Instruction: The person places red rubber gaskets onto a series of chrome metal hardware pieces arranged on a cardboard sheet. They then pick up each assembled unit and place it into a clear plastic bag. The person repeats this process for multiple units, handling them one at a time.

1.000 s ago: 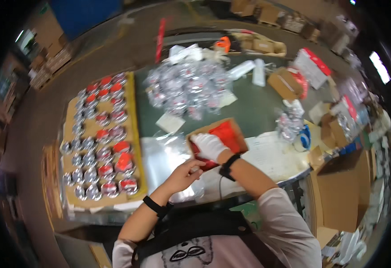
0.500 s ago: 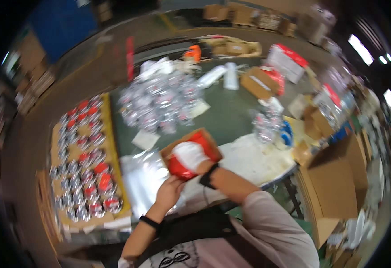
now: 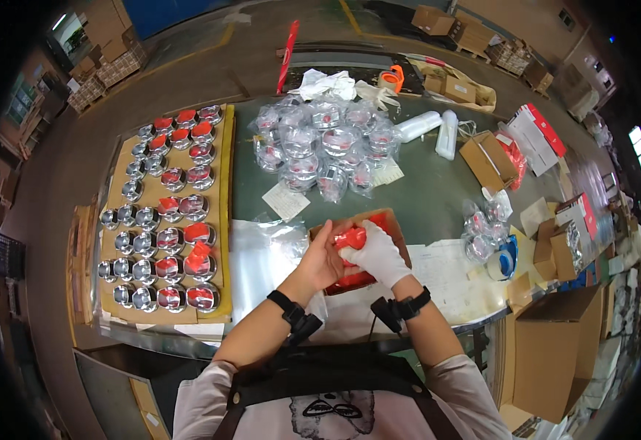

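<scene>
My right hand (image 3: 376,255), in a white glove, is closed around a crumpled bundle of thin red pieces (image 3: 351,237), which looks like plastic film. Bare and cupped, my left hand (image 3: 322,258) rests against the bundle's left side with its fingers stretched out. Both hands are over a small open cardboard box (image 3: 402,246) lined with more red material. A clear plastic sheet (image 3: 258,253) lies on the table left of the box. Shiny metal pistons (image 3: 171,238) stand in rows on a cardboard sheet at the left, many with red on top.
Bagged metal parts (image 3: 324,143) are heaped at the table's far middle. White rolls (image 3: 446,136), an open carton (image 3: 490,161) and a blue tape roll (image 3: 507,258) are to the right. An orange tape dispenser (image 3: 391,79) is at the back. A large carton (image 3: 558,348) stands beside the table's right end.
My right hand has come up from inside the box and now holds the red bundle. My left hand has risen from the box's near edge to meet it. The view has swung left.
</scene>
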`<state>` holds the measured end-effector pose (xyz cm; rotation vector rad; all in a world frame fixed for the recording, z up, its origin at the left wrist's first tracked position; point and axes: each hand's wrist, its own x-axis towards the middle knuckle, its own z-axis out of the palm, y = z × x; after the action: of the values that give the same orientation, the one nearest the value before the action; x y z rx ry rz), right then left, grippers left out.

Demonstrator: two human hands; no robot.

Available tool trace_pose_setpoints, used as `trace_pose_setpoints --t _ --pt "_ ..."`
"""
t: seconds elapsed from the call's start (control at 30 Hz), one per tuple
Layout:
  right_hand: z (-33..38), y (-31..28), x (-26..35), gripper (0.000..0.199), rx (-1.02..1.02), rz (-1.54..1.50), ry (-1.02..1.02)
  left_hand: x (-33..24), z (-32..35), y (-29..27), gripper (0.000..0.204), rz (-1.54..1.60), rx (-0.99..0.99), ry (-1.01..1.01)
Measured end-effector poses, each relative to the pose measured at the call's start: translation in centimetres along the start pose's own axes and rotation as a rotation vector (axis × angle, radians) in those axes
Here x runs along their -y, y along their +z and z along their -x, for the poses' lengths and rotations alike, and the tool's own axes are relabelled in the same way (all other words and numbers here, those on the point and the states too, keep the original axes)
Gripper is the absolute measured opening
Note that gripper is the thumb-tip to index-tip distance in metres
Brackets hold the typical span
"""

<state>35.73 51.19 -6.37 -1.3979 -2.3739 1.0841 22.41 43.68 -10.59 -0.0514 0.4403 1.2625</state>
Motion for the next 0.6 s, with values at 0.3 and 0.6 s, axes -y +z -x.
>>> trace_pose_setpoints --t 0.3,0.6 --pt "1.2 2.0 -1.7 0.04 -0.126 -0.125 -0.104 1.1 0.4 -3.0 0.038 -0.084 -0.05 0.127" --pt "5.9 5.5 8.0 0.034 -0.264 -0.052 -0.393 -1.9 12.2 -0.4 0.032 -0.203 -0.138 0.394"
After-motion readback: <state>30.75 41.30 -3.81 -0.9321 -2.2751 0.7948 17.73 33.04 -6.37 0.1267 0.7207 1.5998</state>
